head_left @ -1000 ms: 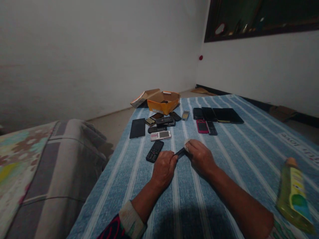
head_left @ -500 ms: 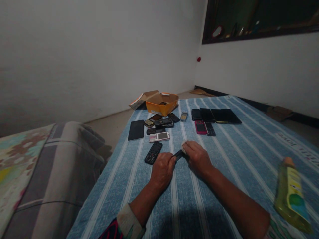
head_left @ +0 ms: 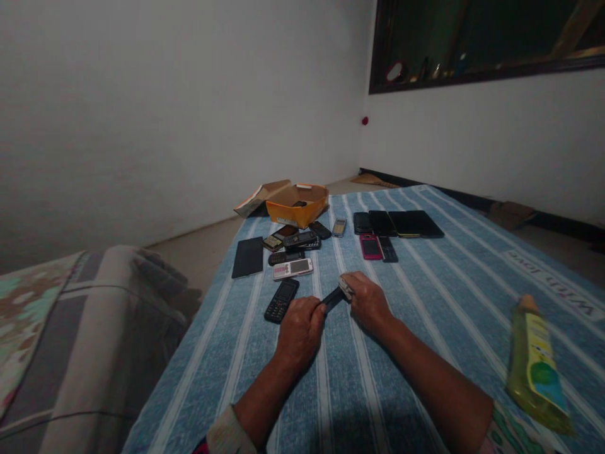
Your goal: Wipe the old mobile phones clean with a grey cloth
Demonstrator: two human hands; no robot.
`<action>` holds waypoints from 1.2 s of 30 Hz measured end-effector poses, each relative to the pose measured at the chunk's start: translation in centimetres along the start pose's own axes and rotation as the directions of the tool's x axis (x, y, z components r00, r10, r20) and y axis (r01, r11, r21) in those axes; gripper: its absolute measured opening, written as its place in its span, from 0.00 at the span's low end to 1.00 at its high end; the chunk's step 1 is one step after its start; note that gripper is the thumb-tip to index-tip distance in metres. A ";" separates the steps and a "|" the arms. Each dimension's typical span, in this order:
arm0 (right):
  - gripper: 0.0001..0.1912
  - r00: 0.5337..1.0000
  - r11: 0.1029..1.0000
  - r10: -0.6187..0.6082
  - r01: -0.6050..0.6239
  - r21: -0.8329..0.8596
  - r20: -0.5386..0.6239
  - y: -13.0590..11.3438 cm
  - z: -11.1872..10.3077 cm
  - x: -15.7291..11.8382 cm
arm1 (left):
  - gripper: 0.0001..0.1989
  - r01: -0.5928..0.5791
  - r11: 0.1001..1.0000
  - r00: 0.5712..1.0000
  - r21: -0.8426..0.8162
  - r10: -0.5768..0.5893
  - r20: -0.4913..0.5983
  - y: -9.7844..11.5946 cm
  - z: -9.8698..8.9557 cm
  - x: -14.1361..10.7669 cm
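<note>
My left hand (head_left: pixel 299 331) is closed around the near end of a dark mobile phone (head_left: pixel 333 299), held tilted above the blue striped cloth. My right hand (head_left: pixel 371 304) pinches a small crumpled whitish cloth (head_left: pixel 346 287) against the phone's far end. My fingers hide much of the phone. Just left of my left hand lies a black keypad phone (head_left: pixel 282 301). Beyond it are a white and pink phone (head_left: pixel 293 268) and a black bar phone (head_left: pixel 286 257). A pink phone (head_left: pixel 370 247) and a dark keypad phone (head_left: pixel 388 249) lie past my right hand.
An opened orange box (head_left: pixel 297 214) stands at the back. Several dark phones or tablets (head_left: pixel 416 224) lie at the back right, and a black tablet (head_left: pixel 247 257) at left. A bottle of yellow-green liquid (head_left: pixel 536 369) lies on the right. Grey fabric (head_left: pixel 108 328) is bunched beyond the left edge.
The view has shifted slightly, so the scene sits a little further left and lower. The right hand's cloth has turned and shows more at the phone's far end; both grips stay closed.
</note>
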State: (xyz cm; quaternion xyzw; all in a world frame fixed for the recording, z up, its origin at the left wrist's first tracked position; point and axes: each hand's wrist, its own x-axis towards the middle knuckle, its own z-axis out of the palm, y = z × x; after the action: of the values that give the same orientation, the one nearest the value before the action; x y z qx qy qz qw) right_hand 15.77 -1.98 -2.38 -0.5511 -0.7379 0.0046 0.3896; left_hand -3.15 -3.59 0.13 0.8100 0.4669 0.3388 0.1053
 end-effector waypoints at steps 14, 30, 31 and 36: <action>0.16 0.999 0.996 0.040 -0.038 0.085 -0.021 0.1 0.2 0.0 | 0.15 0.065 0.967 0.935 0.246 -0.145 0.323 3.4 1.5 5.5; 0.20 0.993 0.970 0.116 -0.117 0.212 0.016 0.2 -0.2 0.4 | 0.14 0.064 0.982 0.952 0.179 -0.114 0.284 2.7 1.9 5.0; 0.21 0.993 0.968 0.114 -0.112 0.225 0.003 0.3 -0.2 0.4 | 0.13 0.057 0.986 0.956 0.157 -0.099 0.275 2.7 1.9 5.0; 0.21 0.989 0.974 0.143 -0.133 0.182 -0.043 1.1 -0.8 0.8 | 0.13 0.035 0.999 0.981 0.031 -0.041 0.192 2.4 2.0 4.9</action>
State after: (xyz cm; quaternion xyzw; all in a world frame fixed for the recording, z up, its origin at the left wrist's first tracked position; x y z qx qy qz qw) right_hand 17.06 -1.24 -1.89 -0.5638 -0.6833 0.0825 0.4566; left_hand 1.43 -0.59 2.05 0.8313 0.4746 0.2503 0.1450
